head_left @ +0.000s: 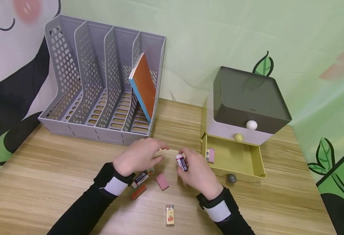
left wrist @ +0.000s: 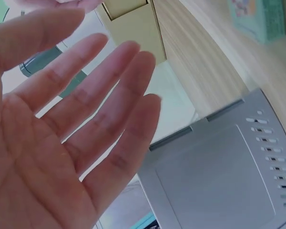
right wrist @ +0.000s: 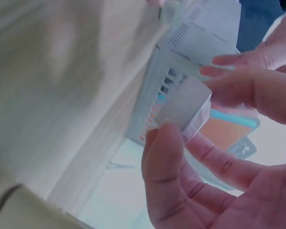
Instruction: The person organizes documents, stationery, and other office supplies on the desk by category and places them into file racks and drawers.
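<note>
Between thumb and fingers, my right hand (head_left: 199, 171) pinches a white eraser (head_left: 182, 162) with a dark printed sleeve. The eraser's pale end (right wrist: 186, 102) faces the right wrist view. My left hand (head_left: 140, 156) holds nothing; its fingers (left wrist: 90, 95) are spread and relaxed in the left wrist view. Below it lie another dark-sleeved eraser (head_left: 141, 178), an orange-red block (head_left: 138, 192) and a pink block (head_left: 162, 181). Nearer the front is a yellow block with a fruit print (head_left: 170, 215). To the right, a pulled-out yellow drawer (head_left: 236, 156) has a small pink block (head_left: 210, 155) at its left side.
The drawer belongs to a small cabinet (head_left: 254, 94) with a dark top and round knobs. At the back left stands a grey file rack (head_left: 95, 133) with an orange-and-blue book (head_left: 145, 88) leaning in its right slot. Behind is a printed cloth backdrop (head_left: 189, 42).
</note>
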`<state>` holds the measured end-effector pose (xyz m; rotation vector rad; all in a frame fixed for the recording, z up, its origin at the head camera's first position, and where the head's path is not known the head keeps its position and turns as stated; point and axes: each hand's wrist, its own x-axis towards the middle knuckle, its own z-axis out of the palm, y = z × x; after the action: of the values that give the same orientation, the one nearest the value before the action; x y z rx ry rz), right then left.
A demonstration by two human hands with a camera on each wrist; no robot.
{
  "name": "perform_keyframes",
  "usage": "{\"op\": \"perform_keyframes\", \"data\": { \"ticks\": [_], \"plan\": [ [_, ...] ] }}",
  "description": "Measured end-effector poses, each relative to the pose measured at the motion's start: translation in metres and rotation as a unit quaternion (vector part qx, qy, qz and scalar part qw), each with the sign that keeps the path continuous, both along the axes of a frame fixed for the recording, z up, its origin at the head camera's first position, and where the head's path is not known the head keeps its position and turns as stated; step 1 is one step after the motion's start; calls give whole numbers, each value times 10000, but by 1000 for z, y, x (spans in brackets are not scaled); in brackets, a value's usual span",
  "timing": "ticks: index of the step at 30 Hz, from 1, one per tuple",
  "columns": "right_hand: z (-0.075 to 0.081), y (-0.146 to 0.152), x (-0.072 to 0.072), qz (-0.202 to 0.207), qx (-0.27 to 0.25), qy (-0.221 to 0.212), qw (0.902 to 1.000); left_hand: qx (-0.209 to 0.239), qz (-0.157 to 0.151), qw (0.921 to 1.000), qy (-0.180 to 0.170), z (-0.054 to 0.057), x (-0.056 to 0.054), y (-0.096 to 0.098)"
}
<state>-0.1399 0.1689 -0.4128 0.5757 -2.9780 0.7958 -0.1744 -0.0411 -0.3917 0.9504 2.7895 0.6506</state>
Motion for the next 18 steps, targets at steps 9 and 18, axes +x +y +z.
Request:
{"op": "perform_keyframes", "data": {
  "ticks": [9,18],
  "plan": [
    [12,21,-8,-295,-295,-90,9991,299,92,9989,352,2,-1,14],
    [20,44,-16,-603,-278,-115,9977,548,188,9980,269,-1,-4,28]
  ]
}}
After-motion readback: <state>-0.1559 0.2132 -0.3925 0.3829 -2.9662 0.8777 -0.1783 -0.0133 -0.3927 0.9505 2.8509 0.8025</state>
